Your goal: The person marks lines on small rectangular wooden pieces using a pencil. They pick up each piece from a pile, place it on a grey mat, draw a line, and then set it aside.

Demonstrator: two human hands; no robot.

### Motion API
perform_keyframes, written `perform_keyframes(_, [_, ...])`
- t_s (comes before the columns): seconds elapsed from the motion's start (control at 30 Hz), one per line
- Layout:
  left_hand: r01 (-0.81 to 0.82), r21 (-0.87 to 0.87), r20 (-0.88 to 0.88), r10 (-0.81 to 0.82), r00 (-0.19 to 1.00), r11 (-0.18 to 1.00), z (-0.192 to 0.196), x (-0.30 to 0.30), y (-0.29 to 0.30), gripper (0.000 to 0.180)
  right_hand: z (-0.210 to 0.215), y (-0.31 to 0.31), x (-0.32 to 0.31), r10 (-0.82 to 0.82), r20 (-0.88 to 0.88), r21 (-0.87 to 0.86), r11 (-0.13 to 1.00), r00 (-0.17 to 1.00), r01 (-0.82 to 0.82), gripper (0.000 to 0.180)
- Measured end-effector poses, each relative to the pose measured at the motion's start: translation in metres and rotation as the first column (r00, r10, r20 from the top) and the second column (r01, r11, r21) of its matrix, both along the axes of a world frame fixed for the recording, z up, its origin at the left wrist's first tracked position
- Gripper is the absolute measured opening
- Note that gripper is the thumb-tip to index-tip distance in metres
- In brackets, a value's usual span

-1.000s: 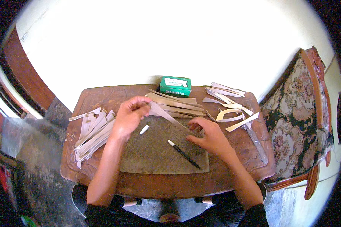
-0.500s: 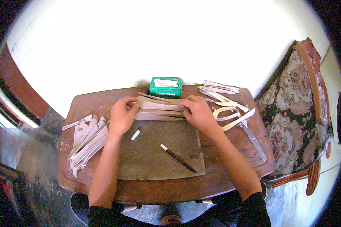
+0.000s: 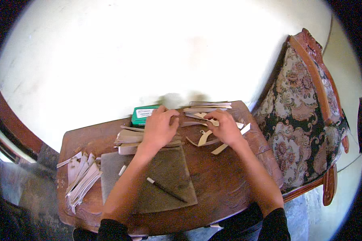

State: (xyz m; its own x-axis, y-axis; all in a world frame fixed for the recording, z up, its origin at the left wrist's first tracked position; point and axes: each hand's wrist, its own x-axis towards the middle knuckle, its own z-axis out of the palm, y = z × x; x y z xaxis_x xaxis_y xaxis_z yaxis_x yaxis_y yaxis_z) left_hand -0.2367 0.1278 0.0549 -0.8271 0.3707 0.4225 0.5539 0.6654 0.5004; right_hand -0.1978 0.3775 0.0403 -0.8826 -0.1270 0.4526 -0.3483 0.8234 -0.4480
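Observation:
My left hand (image 3: 161, 129) hovers over the right part of a stack of flat beige strips (image 3: 128, 138), beside the green box (image 3: 140, 116). Its thumb and index finger are apart, with nothing seen between them. My right hand (image 3: 225, 129) is among the loose, curling strips at the back right. Its thumb and index finger close at the end of a thin pale strip (image 3: 194, 123). Wider cream strips (image 3: 237, 138) lie under and beside that hand. Below the stack, a dark marker (image 3: 167, 189) and its white cap (image 3: 122, 170) rest on a grey-brown mat (image 3: 149, 201).
A fanned pile of pale strips (image 3: 84, 176) lies at the left of the wooden table (image 3: 225, 188). More straight strips (image 3: 209, 105) are stacked at the back edge. A white wall stands behind the table. An upholstered floral chair (image 3: 293, 120) is close on the right.
Both hands have let go of the beige stack. My right hand has gone to the loose strips at the right, and my left hand has risen off the stack. The view has turned right.

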Motion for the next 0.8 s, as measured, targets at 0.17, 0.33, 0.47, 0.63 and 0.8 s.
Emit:
perform_keyframes(0.17, [-0.036, -0.184, -0.072, 0.023, 0.997, 0.982, -0.031, -0.042, 0.063, 0.019, -0.008, 0.050, -0.030, -0.118, 0.132, 0.053, 0.992, 0.984, 0.112, 0.024])
perform_keyframes(0.33, [-0.078, -0.413, -0.056, 0.060, 0.997, 0.907, -0.050, -0.067, 0.091, 0.024, -0.035, 0.068, -0.052, -0.214, 0.128, 0.172, 0.966, 0.968, 0.191, 0.028])
perform_keyframes(0.47, [-0.073, -0.421, -0.051, 0.057, 0.997, 0.904, -0.062, -0.076, 0.089, 0.026, -0.048, 0.068, -0.062, -0.266, 0.152, 0.203, 0.951, 0.952, 0.233, 0.031])
perform_keyframes(0.63, [-0.069, -0.390, -0.003, 0.074, 0.997, 0.918, -0.065, -0.083, 0.093, 0.027, -0.059, 0.071, -0.072, -0.295, 0.050, 0.221, 0.935, 0.954, 0.278, 0.027])
perform_keyframes(0.8, [-0.080, -0.448, -0.065, 0.056, 0.996, 0.890, -0.056, -0.083, 0.089, 0.034, -0.037, 0.065, -0.070, -0.341, 0.168, 0.280, 0.916, 0.925, 0.287, 0.024])
